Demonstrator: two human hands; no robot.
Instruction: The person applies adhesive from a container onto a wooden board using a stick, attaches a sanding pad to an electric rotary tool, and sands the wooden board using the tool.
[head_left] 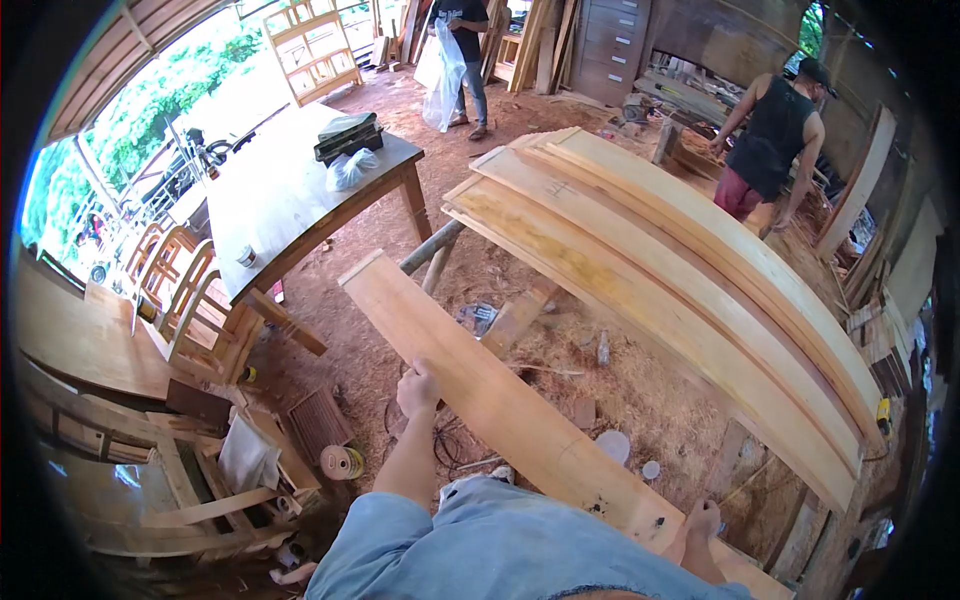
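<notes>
A long wooden plank [490, 390] slants across the front of my body, from the upper left down to the lower right. My left hand [418, 388] is closed on its near edge, toward the far end. At the opposite edge, lower right, my right hand [702, 520] is closed on the same plank, its fingers partly hidden. Dark spots mark the wood close to my right hand. Beyond the plank, several long boards [640, 270] lie stacked side by side on a wooden support [432, 250].
A white-topped table [270, 190] stands at left with a dark case [348, 138] on it. Chair frames [185, 290] are beside it. One person [460, 50] holds clear plastic at the back; another [770, 140] bends at right. Wood shavings and a round container lid [612, 446] lie on the floor.
</notes>
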